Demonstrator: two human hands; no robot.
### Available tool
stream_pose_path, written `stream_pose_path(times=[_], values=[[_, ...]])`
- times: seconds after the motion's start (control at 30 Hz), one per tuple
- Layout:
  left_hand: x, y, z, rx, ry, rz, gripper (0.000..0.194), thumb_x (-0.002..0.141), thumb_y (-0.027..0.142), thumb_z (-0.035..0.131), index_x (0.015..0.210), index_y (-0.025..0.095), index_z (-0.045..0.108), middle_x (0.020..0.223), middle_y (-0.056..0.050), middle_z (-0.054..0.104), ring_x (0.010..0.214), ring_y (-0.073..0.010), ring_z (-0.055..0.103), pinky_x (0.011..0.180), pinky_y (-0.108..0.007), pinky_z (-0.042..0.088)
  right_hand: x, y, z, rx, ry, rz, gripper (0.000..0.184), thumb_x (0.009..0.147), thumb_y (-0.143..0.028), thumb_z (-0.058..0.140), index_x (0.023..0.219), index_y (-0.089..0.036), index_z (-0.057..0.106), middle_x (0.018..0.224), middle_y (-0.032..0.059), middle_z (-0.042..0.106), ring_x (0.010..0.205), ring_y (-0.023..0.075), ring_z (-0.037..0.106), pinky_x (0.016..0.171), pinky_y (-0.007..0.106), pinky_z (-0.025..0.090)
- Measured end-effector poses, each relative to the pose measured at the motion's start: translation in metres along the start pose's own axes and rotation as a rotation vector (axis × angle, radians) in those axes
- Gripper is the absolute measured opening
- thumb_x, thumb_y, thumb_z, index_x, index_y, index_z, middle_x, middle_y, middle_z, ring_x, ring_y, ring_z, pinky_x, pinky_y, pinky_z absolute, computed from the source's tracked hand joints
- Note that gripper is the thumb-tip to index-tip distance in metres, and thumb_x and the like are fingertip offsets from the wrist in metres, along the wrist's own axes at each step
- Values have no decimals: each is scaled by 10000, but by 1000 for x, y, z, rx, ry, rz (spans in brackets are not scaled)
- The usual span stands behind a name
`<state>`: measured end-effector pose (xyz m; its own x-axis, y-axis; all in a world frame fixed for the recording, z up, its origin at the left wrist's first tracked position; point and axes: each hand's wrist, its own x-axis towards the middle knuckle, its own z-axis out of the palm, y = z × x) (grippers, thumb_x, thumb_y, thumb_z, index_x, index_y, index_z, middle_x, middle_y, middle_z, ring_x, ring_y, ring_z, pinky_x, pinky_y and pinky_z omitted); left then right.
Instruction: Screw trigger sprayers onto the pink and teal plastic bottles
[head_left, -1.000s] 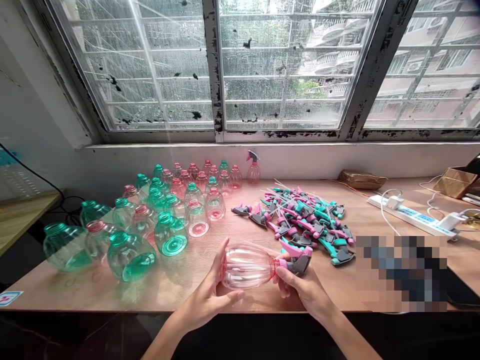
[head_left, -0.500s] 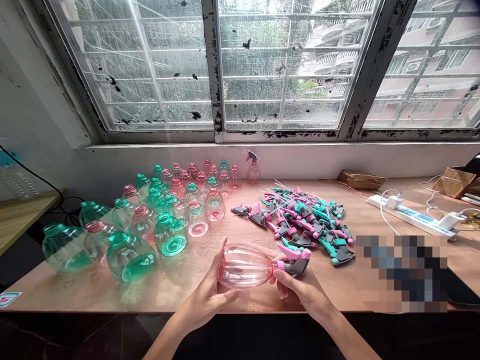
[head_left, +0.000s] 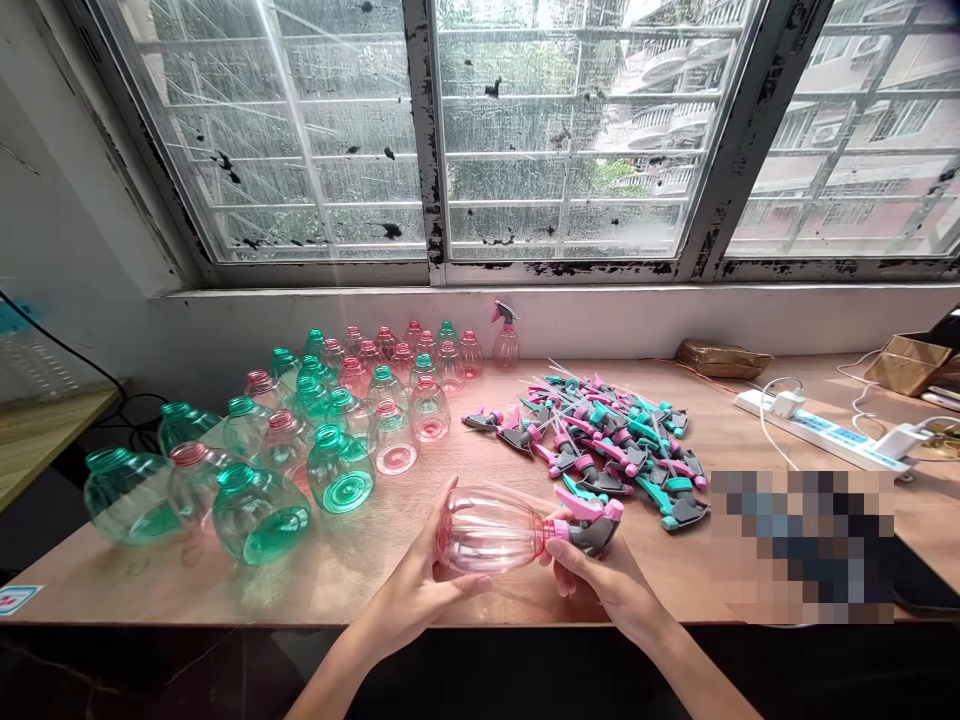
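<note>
A clear pink spray bottle [head_left: 491, 530] lies on its side in the air between my two hands, close to the table's front edge. My left hand [head_left: 424, 575] cups its base, with the thumb below and the fingers behind. At the neck, my right hand [head_left: 589, 580] pinches the pink collar of the grey and pink trigger sprayer head [head_left: 592, 525], which sits on the bottle's mouth. Whether the collar is fully tightened cannot be seen. Behind my right hand lies a heap of pink, green and grey sprayer heads [head_left: 615, 435] with thin tubes.
Several open green and pink bottles [head_left: 341, 470] stand in rows at the left. One pink bottle with a sprayer [head_left: 507, 345] stands by the wall. A white power strip [head_left: 821, 430] with cables, a brown packet [head_left: 724, 358] and a blurred patch [head_left: 806, 545] are at the right.
Almost nothing differs. Both hands hold the spray bottle in nearly the same place, and the sprayer head has shifted only very slightly.
</note>
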<state>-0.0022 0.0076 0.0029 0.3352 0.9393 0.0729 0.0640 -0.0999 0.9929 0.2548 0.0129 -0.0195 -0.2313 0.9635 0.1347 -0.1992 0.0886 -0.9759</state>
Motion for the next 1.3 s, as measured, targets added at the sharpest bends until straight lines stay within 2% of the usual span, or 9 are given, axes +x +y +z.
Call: stream_pose_path(times=[0.17, 0.37, 0.5, 0.63, 0.73, 0.83, 0.97, 1.07, 1.3], values=[[0, -2, 1, -46, -34, 8, 1136, 856, 353, 826, 1654, 345, 19, 1609, -95, 481, 1490, -362, 428, 1222, -519, 369, 0, -1, 1, 6, 3, -6, 346, 871, -518, 795, 891, -182, 714, 683, 19, 728, 477, 127, 555, 463, 278, 452], [1, -17, -9, -72, -44, -24, 981, 893, 442, 772, 1654, 289, 172, 1708, -96, 312, 1551, -367, 308, 1272, -512, 270, -1, -4, 1, -42, -17, -11, 373, 872, -548, 773, 841, -178, 729, 609, -6, 656, 501, 150, 564, 461, 285, 465], [1, -10, -8, -35, -48, -3, 1050, 874, 380, 807, 1655, 334, 107, 1697, -82, 332, 1543, -356, 320, 1267, -512, 276, 0, -1, 2, -14, -11, 2, 396, 868, -543, 783, 794, -162, 708, 558, -9, 622, 489, 138, 548, 481, 270, 456], [0, -3, -4, -46, -56, 56, 1039, 897, 345, 789, 1651, 377, 74, 1739, -50, 221, 1570, -356, 255, 1256, -476, 310, -1, -2, 2, 33, -7, 8, 374, 860, -524, 803, 885, -169, 690, 603, -20, 617, 495, 124, 542, 485, 255, 461], [0, -6, -4, -77, -63, 31, 1103, 874, 327, 817, 1652, 370, 35, 1722, -74, 271, 1561, -363, 284, 1255, -499, 315, -1, -5, 1, 20, -21, 9, 360, 875, -515, 790, 880, -173, 675, 615, -22, 606, 504, 125, 534, 488, 262, 457], [0, -11, -7, -67, -36, -8, 1072, 859, 358, 828, 1655, 342, 110, 1715, -80, 291, 1573, -350, 253, 1291, -506, 223, -2, -6, 1, -2, -42, -2, 357, 893, -516, 766, 812, -187, 655, 611, -22, 599, 513, 131, 530, 496, 272, 451], [0, -14, -9, -72, -41, -23, 952, 888, 413, 784, 1641, 348, 205, 1705, -74, 312, 1553, -354, 299, 1274, -517, 274, -1, -4, 1, 14, -16, 4, 361, 877, -524, 778, 839, -190, 648, 595, -24, 607, 497, 135, 527, 488, 275, 456], [-1, -10, -7, -69, -61, 7, 1005, 879, 342, 806, 1644, 375, 156, 1704, -71, 315, 1555, -360, 294, 1260, -534, 293, 0, -1, 1, 61, 9, 6, 374, 856, -517, 805, 896, -181, 648, 601, -25, 620, 488, 132, 538, 482, 265, 469], [-2, -6, -5, -60, -48, 33, 1087, 869, 322, 821, 1649, 383, 66, 1742, -48, 217, 1602, -344, 149, 1305, -529, 133, 0, -3, 1, 48, -1, -8, 353, 878, -509, 788, 872, -179, 662, 616, -20, 618, 500, 128, 536, 490, 262, 457]])
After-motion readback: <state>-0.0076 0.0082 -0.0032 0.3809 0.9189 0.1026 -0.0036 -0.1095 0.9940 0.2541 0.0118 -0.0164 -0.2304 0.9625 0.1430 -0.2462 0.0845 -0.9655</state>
